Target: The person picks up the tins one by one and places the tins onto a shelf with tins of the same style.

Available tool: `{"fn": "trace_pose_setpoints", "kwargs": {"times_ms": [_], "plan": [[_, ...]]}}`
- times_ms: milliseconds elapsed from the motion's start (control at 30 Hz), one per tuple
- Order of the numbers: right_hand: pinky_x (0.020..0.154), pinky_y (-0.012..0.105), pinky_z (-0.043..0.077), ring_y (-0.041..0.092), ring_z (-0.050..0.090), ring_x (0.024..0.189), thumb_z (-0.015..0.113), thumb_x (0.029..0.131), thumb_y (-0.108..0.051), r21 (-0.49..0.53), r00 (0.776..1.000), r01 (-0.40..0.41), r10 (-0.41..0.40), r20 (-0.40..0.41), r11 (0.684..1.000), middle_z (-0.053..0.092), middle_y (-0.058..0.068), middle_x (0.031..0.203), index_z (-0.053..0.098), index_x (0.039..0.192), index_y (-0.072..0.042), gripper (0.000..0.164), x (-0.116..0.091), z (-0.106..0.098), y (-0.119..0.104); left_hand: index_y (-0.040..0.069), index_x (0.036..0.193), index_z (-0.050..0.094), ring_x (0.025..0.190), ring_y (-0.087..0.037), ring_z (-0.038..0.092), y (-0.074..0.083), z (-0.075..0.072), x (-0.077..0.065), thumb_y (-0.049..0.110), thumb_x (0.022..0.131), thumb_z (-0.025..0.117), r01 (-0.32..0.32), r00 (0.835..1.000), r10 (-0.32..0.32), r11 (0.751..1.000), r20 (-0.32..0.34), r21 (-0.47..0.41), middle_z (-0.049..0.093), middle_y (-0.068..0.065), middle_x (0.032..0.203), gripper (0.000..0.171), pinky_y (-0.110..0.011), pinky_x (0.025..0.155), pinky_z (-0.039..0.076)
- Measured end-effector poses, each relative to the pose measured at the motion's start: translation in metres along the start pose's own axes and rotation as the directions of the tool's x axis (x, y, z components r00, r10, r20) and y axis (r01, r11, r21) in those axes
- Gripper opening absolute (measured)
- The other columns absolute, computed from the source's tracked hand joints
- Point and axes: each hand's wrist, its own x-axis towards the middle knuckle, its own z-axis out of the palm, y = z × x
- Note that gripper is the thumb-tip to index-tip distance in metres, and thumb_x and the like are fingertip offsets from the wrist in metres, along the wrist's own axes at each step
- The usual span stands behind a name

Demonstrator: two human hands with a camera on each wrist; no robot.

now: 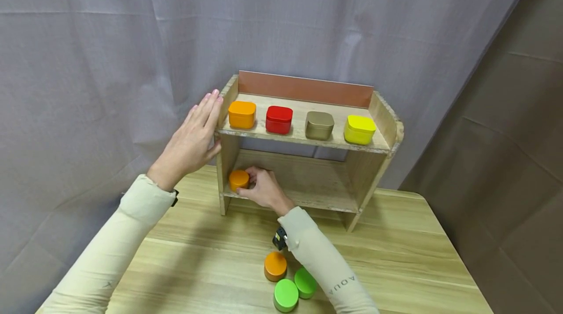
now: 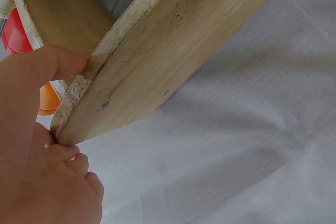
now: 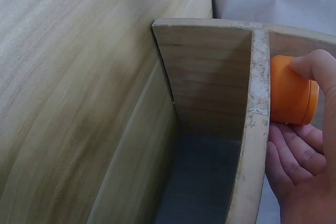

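On the left end of the lower shelf, an orange round lidded container [image 1: 239, 180] stands between the thumb and fingers of my right hand [image 1: 264, 188]. In the right wrist view, that container [image 3: 290, 90] sits against the shelf board, thumb on its lid side and fingers beneath. My left hand [image 1: 186, 143] rests against the wooden shelf unit's left side panel [image 2: 142, 72], its fingers straight along the outside. Its thumb touches the panel's front edge in the left wrist view. The wooden shelf unit [image 1: 296, 201] stands on the table.
Along the top shelf sit an orange box [image 1: 242, 115], a red box [image 1: 279, 119], a bronze box [image 1: 319, 125] and a yellow box [image 1: 359, 130]. Nearer on the table [image 1: 396, 260] are another orange round container [image 1: 275, 266] and two green ones [image 1: 286, 295]. Grey curtain [image 1: 110, 60] hangs behind.
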Motion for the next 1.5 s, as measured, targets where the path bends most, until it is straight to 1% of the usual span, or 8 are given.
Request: {"fn": "trace_pose_setpoints", "kwargs": {"times_ms": [267, 433, 500, 700, 833, 1000, 1233, 1500], "plan": [[0.080, 0.023, 0.057, 0.011, 0.069, 0.093, 0.076, 0.078, -0.039, 0.022, 1.000, -0.027, 0.026, 0.016, 0.999, 0.071, -0.001, 0.107, 0.063, 0.118, -0.014, 0.049, -0.001, 0.001, 0.002, 0.004, 0.156, 0.007, 0.152, -0.031, 0.014, 0.000, 0.000, 0.000, 0.017, 0.081, 0.068, -0.001, 1.000, 0.001, 1.000, -0.004, -0.004, 0.005, -0.013, 0.165, 0.097, -0.052, 0.121, 0.023], [0.083, 0.022, 0.056, 0.011, 0.068, 0.096, 0.076, 0.078, -0.041, -0.001, 1.000, -0.010, 0.010, 0.016, 1.000, 0.071, -0.001, 0.110, 0.063, 0.120, -0.014, 0.052, -0.002, -0.001, 0.001, 0.004, 0.156, 0.009, 0.151, -0.032, 0.016, 0.000, 0.000, 0.000, 0.016, 0.080, 0.068, -0.004, 1.000, 0.004, 1.000, -0.017, -0.001, 0.007, -0.013, 0.164, 0.096, -0.053, 0.120, 0.025], [0.085, 0.023, 0.056, 0.012, 0.068, 0.099, 0.076, 0.078, -0.041, -0.014, 1.000, 0.004, -0.004, 0.012, 1.000, 0.071, 0.000, 0.113, 0.062, 0.122, -0.013, 0.054, -0.003, -0.004, 0.000, 0.004, 0.155, 0.009, 0.151, -0.032, 0.017, 0.000, 0.000, 0.000, 0.015, 0.080, 0.067, -0.005, 1.000, 0.005, 1.000, -0.021, -0.002, 0.007, -0.013, 0.164, 0.096, -0.053, 0.120, 0.026], [0.095, 0.030, 0.054, 0.019, 0.066, 0.108, 0.076, 0.079, -0.035, -0.017, 1.000, 0.022, -0.022, 0.013, 1.000, 0.067, 0.009, 0.122, 0.057, 0.132, -0.005, 0.064, -0.016, -0.021, -0.003, 0.004, 0.156, 0.009, 0.151, -0.032, 0.016, -0.001, 0.000, 0.000, 0.016, 0.080, 0.067, -0.001, 1.000, 0.001, 1.000, -0.014, -0.010, 0.006, -0.012, 0.165, 0.096, -0.052, 0.121, 0.023], [0.096, 0.033, 0.055, 0.021, 0.066, 0.108, 0.076, 0.079, -0.032, -0.041, 0.996, 0.082, -0.081, 0.026, 0.996, 0.067, 0.013, 0.122, 0.057, 0.132, -0.005, 0.062, -0.028, -0.035, -0.004, 0.004, 0.156, 0.008, 0.151, -0.032, 0.016, -0.001, 0.000, 0.000, 0.016, 0.079, 0.067, -0.001, 1.000, 0.000, 1.000, -0.016, -0.006, 0.006, -0.012, 0.165, 0.097, -0.052, 0.121, 0.024], [0.093, 0.036, 0.056, 0.020, 0.066, 0.107, 0.075, 0.081, -0.034, -0.079, 0.989, 0.139, -0.135, 0.056, 0.987, 0.066, 0.011, 0.124, 0.059, 0.129, -0.008, 0.058, -0.050, -0.057, -0.004, 0.005, 0.156, 0.007, 0.151, -0.031, 0.015, -0.001, 0.001, 0.000, 0.016, 0.079, 0.067, -0.003, 1.000, 0.003, 1.000, -0.011, -0.006, 0.005, -0.012, 0.165, 0.098, -0.053, 0.121, 0.024], [0.094, 0.042, 0.055, 0.025, 0.064, 0.112, 0.074, 0.082, -0.036, -0.088, 0.982, 0.144, -0.131, 0.137, 0.986, 0.064, 0.011, 0.125, 0.057, 0.130, -0.010, 0.057, -0.082, -0.084, 0.001, 0.005, 0.156, 0.006, 0.152, -0.031, 0.014, -0.002, 0.002, 0.000, 0.017, 0.079, 0.068, 0.002, 1.000, -0.002, 1.000, -0.005, -0.017, 0.004, -0.012, 0.165, 0.100, -0.052, 0.122, 0.021], [0.096, 0.035, 0.054, 0.018, 0.064, 0.112, 0.075, 0.081, -0.035, -0.139, 0.972, 0.164, -0.137, 0.190, 0.977, 0.066, 0.005, 0.124, 0.058, 0.131, -0.008, 0.059, -0.116, -0.107, 0.012, 0.005, 0.156, 0.006, 0.152, -0.031, 0.013, -0.001, 0.001, 0.000, 0.017, 0.080, 0.067, 0.004, 1.000, -0.004, 1.000, 0.002, -0.017, 0.003, -0.011, 0.165, 0.098, -0.051, 0.122, 0.021]]}}
